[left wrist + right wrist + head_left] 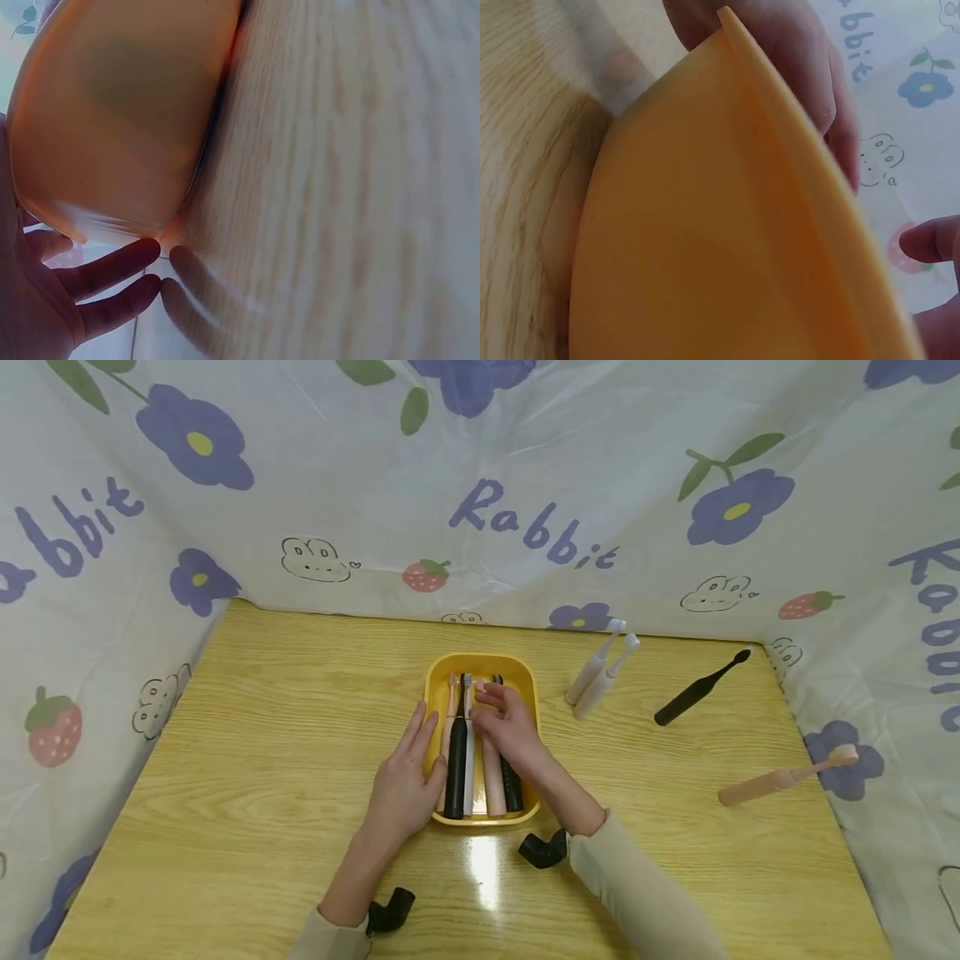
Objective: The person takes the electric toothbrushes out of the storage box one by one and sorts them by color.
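A yellow tray (480, 821) holds several electric toothbrushes lying side by side. Among them are a black toothbrush (454, 772), a white toothbrush (469, 768), a pink toothbrush (492, 777) and another black toothbrush (512, 789). My left hand (405, 789) rests along the tray's left side, thumb over the rim; its fingers (124, 262) are straight at the wall in the left wrist view. Over the tray's right half is my right hand (510, 731), bent fingers close to the pink toothbrush's head. In the right wrist view, fingertips (926, 241) of that hand stand apart above the rim.
Right of the tray, two white toothbrushes (596, 687) stand close together. A black toothbrush (686, 702) and a pink toothbrush (757, 787) stand farther right on the wooden table (285, 718). A patterned cloth (375, 502) rises along the table's back and sides.
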Motion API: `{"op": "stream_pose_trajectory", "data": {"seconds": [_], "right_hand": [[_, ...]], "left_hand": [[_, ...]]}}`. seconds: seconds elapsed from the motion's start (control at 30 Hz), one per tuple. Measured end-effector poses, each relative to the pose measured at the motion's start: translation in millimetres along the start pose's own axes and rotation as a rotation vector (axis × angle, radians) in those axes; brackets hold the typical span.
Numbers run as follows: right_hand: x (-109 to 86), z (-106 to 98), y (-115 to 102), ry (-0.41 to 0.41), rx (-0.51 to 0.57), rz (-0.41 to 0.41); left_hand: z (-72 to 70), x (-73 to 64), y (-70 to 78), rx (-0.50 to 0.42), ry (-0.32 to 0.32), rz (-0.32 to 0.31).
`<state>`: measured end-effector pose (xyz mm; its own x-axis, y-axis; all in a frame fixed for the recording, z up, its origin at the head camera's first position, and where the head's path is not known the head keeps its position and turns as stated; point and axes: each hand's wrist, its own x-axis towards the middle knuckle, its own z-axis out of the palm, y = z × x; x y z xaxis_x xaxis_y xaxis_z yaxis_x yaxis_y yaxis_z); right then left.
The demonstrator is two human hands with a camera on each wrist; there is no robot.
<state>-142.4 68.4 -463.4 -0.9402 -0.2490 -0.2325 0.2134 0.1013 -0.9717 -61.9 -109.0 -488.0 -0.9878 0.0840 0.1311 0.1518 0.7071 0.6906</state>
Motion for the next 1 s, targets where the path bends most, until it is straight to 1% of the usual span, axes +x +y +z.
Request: {"op": "stream_pose_trajectory", "data": {"seconds": [0.1, 0.2, 0.27, 0.43, 0.5, 0.57, 0.77, 0.87, 1.0], "right_hand": [[5.0, 4, 2, -0.014, 0.117, 0.053], [9.4, 7, 3, -0.021, 0.241, 0.080], [11.7, 9, 1, -0.035, 0.303, 0.100], [16.1, 13, -2, -0.052, 0.352, 0.159], [18.0, 14, -3, -0.066, 0.349, 0.186], [19.6, 14, -3, -0.100, 0.332, 0.208], [18.0, 14, -1, -0.267, 0.251, 0.256], [14.6, 13, 2, -0.338, 0.205, 0.250], [8.1, 10, 2, -0.386, 0.117, 0.217]], "left_hand": [[0.8, 0.3, 0.3, 0.011, 0.004, 0.008], [0.7, 0.4, 0.3, 0.016, 0.007, 0.014], [0.5, 0.5, 0.6, 0.021, 0.010, 0.014], [-0.6, 0.3, 1.5, 0.024, 0.007, 0.008], [-1.1, 0.6, 1.3, 0.021, 0.000, 0.004], [-1.1, 0.9, 1.1, 0.015, -0.006, -0.003], [0.0, 1.2, 0.0, 0.008, -0.010, -0.013], [0.8, 1.0, -0.8, 0.005, -0.004, -0.010], [0.7, 1.1, -1.3, 0.004, 0.005, -0.005]]}}
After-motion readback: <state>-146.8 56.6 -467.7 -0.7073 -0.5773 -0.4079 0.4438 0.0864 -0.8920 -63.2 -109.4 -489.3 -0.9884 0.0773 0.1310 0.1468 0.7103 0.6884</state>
